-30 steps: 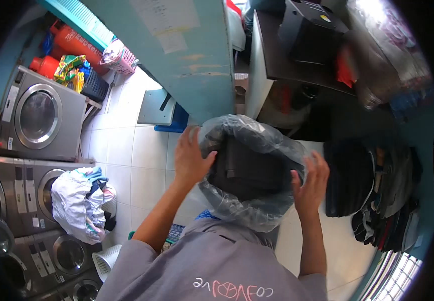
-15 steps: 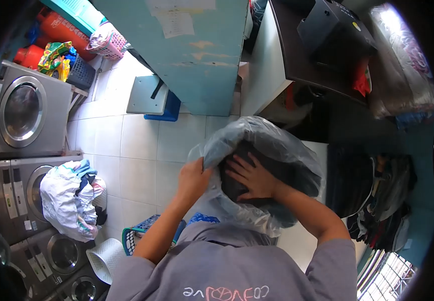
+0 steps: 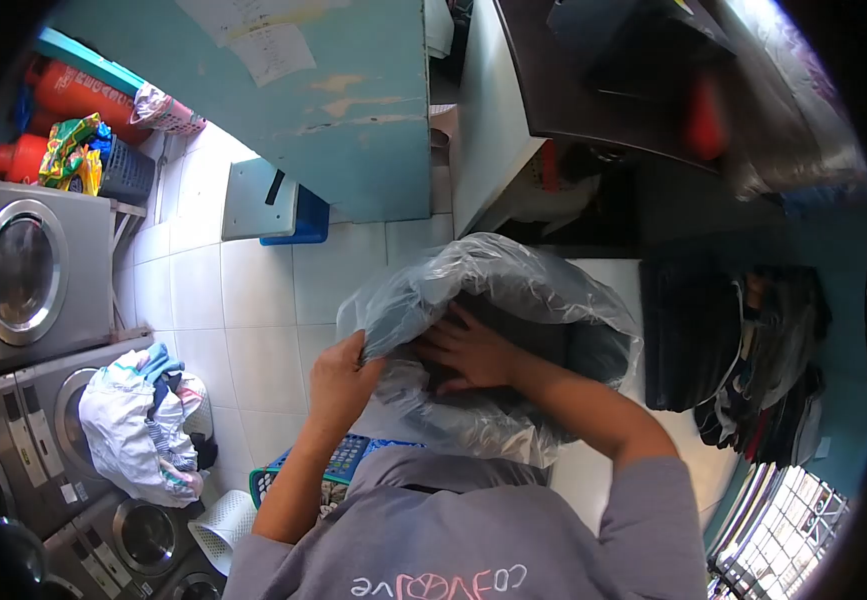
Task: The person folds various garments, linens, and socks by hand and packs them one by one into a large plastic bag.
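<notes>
A large clear plastic bag [image 3: 513,262] lies mouth-up in front of me, with dark folded cloth [image 3: 538,325] inside it. My left hand [image 3: 343,378] is closed on the bag's left edge, the plastic pinched between thumb and fingers. Inside the bag mouth, my right hand [image 3: 468,352] presses on the dark cloth near the left side, its fingers spread. Part of the right fingertips is in shadow under the plastic. Beneath the bag shows a white surface [image 3: 603,275].
Front-loading machines [image 3: 28,270] line the left side, with a heaped laundry basket [image 3: 143,425] before them. A blue bin with a pale lid [image 3: 258,200] stands by the teal cabinet [image 3: 373,150]. Dark clothes [image 3: 688,335] lie at right; a dark-topped desk [image 3: 593,110] is ahead.
My left hand has drawn the bag's edge left and toward me. My right hand has slid left and deeper under the bag's rim. The whole view has shifted slightly.
</notes>
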Action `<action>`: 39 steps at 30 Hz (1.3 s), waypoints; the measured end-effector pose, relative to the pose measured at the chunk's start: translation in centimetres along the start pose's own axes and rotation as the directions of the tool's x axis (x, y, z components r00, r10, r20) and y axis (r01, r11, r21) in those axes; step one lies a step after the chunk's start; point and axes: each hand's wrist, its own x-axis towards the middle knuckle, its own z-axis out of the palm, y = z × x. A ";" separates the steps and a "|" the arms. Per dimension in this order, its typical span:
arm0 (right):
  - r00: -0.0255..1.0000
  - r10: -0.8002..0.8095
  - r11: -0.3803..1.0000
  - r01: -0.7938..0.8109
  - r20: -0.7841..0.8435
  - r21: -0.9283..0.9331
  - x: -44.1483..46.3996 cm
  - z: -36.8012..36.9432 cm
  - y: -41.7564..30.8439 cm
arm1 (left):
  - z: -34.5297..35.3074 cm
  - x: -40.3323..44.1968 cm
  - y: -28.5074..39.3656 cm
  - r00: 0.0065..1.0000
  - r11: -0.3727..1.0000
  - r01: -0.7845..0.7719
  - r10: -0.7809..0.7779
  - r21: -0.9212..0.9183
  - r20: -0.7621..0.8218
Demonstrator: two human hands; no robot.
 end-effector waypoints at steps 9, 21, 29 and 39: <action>0.984 0.163 0.983 -0.168 0.064 0.074 -4.8 -0.2 2.6 | 0.7 -0.3 -0.9 0.999 0.994 -0.004 0.010 0.110 -0.048; 0.760 0.049 0.641 0.474 -0.649 0.603 -4.2 -18.7 -10.8 | -0.8 -0.5 0.7 0.975 0.972 -0.132 0.163 0.195 -0.150; 0.558 0.416 0.661 0.357 -0.718 0.660 -14.7 -24.8 -18.8 | 0.7 5.0 5.9 0.830 0.814 -0.509 0.551 0.280 -0.093; 0.101 0.879 0.300 -0.876 -0.466 0.377 -16.2 -9.5 -6.0 | 1.8 4.9 3.8 0.949 0.822 -0.258 0.315 0.508 -0.028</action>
